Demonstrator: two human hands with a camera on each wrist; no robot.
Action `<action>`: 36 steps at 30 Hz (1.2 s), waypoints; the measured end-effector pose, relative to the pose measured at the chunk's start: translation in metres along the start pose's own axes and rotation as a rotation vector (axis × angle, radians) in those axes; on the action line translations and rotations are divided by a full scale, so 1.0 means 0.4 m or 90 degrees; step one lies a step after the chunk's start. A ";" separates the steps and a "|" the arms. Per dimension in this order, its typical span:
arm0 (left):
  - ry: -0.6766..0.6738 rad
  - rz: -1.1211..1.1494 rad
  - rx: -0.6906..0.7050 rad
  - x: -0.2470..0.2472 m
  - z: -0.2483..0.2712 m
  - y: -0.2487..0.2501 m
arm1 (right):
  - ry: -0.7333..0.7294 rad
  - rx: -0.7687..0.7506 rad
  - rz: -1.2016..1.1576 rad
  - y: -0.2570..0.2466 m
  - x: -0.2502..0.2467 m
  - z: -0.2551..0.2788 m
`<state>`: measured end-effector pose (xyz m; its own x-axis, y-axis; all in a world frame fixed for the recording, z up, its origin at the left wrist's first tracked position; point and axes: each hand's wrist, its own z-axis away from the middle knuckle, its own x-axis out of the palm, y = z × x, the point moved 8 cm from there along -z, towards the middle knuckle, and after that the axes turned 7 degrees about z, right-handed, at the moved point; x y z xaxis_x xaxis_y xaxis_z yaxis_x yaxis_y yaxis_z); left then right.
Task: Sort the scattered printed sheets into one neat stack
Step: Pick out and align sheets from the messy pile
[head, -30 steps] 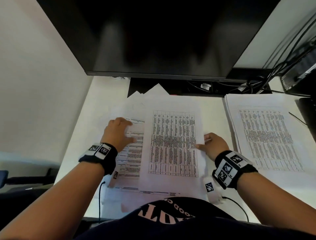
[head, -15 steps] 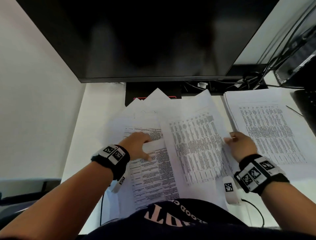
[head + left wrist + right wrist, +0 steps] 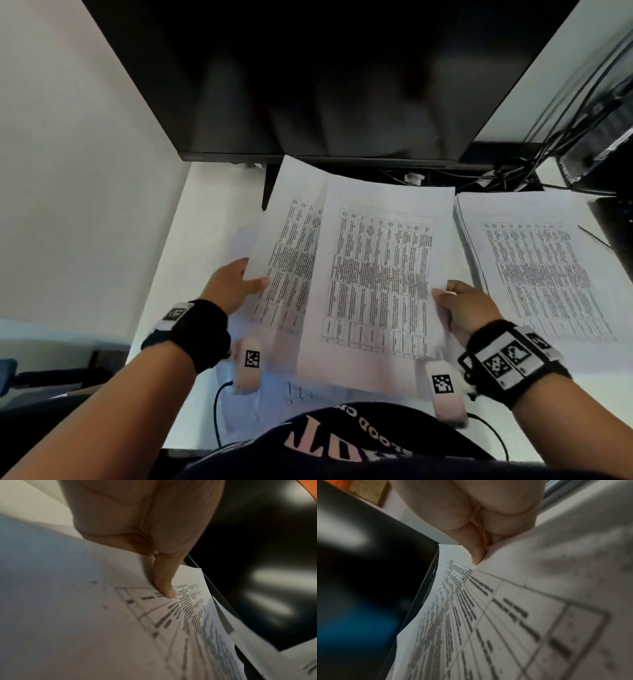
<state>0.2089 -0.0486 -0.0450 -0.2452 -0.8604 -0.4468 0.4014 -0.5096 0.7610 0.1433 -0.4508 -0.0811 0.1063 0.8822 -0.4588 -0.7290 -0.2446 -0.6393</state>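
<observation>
A: Sheets (image 3: 373, 274) lifted off desk, just left of finished stack (image 3: 548, 274)?
B: Yes. Left hand (image 3: 229, 287) pinching left edge, right hand (image 3: 466, 308) pinching right edge, probably to square up before adding.

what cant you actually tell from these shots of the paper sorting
- Printed text on the held sheets: too small and blurred in the head view, smeared in both wrist views.
- Left hand fingers: hidden under the paper in the head view.
- Right hand fingers: hidden under the sheet edge.
- Sheet count in the stack at right: edges too fine; the frame cuts it off.
- Loose sheets on the desk: covered by the held ones.
</observation>
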 end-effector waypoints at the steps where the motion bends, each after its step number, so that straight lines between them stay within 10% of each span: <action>1: -0.003 0.042 0.007 0.016 0.010 -0.006 | -0.013 0.003 -0.003 0.001 0.022 0.004; 14: -0.122 0.077 -0.016 0.182 0.074 0.049 | 0.027 -0.012 0.139 -0.024 0.041 0.060; 21: 0.018 -0.305 0.169 0.091 -0.083 0.139 | 0.111 0.048 0.248 0.008 -0.062 0.047; 36: -0.177 -0.626 0.180 0.187 -0.175 0.164 | 0.132 0.044 0.130 -0.029 -0.086 0.032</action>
<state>0.2784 -0.1467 -0.0614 -0.5580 -0.0199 -0.8296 -0.2949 -0.9297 0.2207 0.1394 -0.4733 -0.0501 0.0836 0.7143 -0.6948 -0.7930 -0.3746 -0.4805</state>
